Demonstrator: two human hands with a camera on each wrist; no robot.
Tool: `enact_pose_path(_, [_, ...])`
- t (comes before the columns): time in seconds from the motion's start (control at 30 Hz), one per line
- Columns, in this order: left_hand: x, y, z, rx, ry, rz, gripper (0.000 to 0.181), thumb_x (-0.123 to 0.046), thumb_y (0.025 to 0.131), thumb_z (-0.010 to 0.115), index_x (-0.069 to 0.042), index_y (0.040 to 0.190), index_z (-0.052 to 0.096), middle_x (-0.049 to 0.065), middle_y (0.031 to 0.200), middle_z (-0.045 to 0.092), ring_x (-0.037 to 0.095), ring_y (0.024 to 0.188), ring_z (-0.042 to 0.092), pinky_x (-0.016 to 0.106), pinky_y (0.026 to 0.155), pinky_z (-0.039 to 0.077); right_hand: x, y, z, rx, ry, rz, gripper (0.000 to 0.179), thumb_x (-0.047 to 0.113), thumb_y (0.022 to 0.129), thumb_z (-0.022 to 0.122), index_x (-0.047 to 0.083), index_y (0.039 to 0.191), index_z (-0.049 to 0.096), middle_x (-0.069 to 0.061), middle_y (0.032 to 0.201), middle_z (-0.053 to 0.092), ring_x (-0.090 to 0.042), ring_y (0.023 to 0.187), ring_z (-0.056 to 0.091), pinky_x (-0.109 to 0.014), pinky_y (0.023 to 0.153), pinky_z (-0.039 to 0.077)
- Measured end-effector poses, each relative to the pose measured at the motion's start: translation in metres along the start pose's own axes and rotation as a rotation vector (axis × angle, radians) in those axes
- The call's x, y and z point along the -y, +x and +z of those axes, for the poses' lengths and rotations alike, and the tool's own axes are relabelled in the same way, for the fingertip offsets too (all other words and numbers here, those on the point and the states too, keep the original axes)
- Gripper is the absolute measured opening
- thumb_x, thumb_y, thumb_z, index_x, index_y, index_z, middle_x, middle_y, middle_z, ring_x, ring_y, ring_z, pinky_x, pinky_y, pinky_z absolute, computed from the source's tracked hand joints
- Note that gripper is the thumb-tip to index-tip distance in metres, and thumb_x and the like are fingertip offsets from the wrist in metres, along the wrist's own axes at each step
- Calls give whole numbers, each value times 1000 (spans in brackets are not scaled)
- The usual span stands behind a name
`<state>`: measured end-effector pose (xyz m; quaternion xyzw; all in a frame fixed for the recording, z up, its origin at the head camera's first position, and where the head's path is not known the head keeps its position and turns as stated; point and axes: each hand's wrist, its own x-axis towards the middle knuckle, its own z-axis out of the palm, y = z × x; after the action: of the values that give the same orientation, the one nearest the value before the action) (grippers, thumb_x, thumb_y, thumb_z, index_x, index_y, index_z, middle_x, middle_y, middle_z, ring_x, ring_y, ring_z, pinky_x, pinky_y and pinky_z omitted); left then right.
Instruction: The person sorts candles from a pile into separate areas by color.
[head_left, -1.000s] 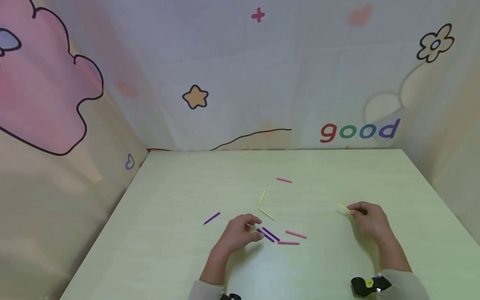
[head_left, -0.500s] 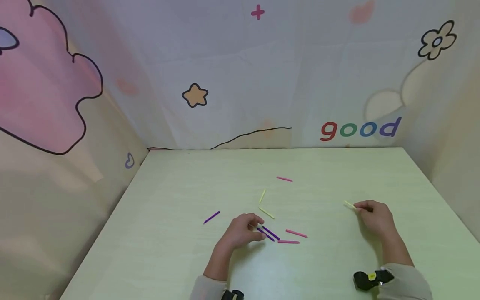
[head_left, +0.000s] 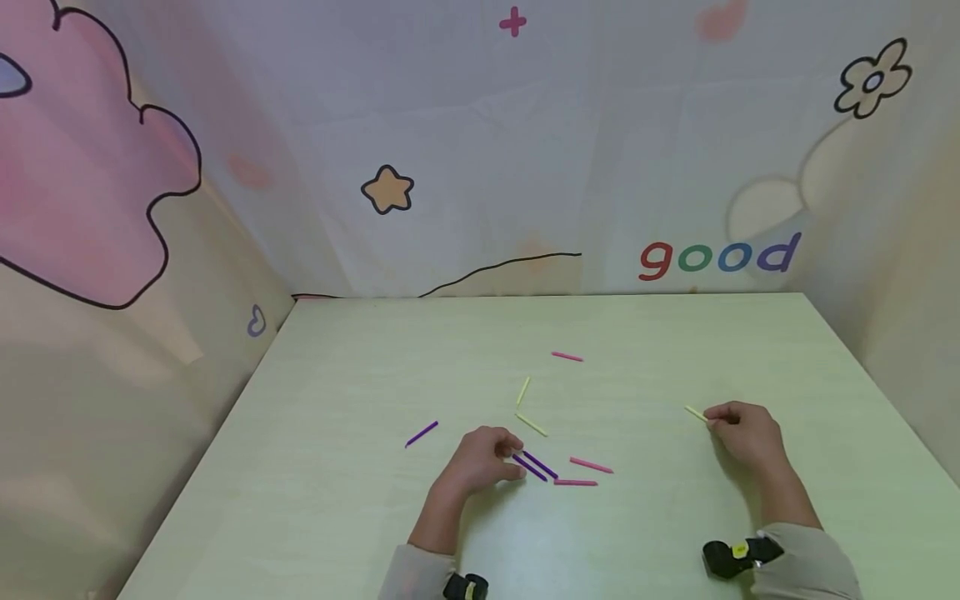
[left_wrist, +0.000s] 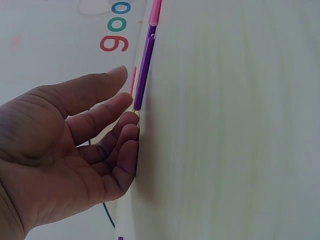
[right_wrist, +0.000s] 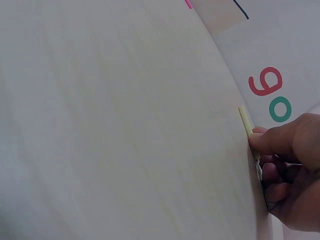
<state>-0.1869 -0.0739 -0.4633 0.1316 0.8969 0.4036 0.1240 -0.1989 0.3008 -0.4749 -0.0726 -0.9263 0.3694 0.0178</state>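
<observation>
One pale yellow stick [head_left: 694,412] is grasped in the right hand [head_left: 748,435], pinched between thumb and finger, and from my remote seat I see its free end pointing away to the left. I can't tell whether it touches the bench [head_left: 352,517]. The left hand [head_left: 480,460] is released: its fingers bend loosely, thumb apart from them, gripping nothing. Just beside its fingertips lies the near purple stick [head_left: 532,470], on the bench, one end toward the gap between thumb and fingers; I can't make out any contact. Nearly parallel, just beyond it, lies the far purple stick [head_left: 540,465].

Close to the right-hand ends of that pair I count a level pink stick [head_left: 576,482] and, a little farther from me, a slanted pink stick [head_left: 591,465]. Beyond the left hand, a lower yellow stick [head_left: 532,425] and an upper yellow stick [head_left: 523,392] lie with their ends near each other, making a bent shape. Farthest back I see a lone pink stick [head_left: 567,357]; off to the left hand's outer side is a lone purple stick [head_left: 422,434]. Behind the bench hangs a printed cloth [head_left: 480,125] reading "good".
</observation>
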Motion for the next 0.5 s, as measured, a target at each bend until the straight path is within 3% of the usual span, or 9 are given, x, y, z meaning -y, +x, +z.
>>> enact_pose_path(0.33, [3, 6, 6, -13, 57, 12, 21, -4, 70, 78, -5, 88, 67, 1, 73, 53, 14, 69, 47, 27, 63, 40, -1, -1, 2, 1, 11, 8, 18, 3, 86, 56, -9, 97, 62, -14, 85, 61, -28, 79, 53, -33, 62, 40])
enact_pose_path(0.5, [2, 5, 6, -45, 115, 34, 17, -1, 68, 78, -5, 78, 65, 0, 69, 51, 14, 66, 45, 27, 62, 40, -2, -1, 2, -2, 20, 23, 23, 7, 86, 57, -9, 102, 61, -16, 89, 60, -29, 82, 52, -33, 63, 40])
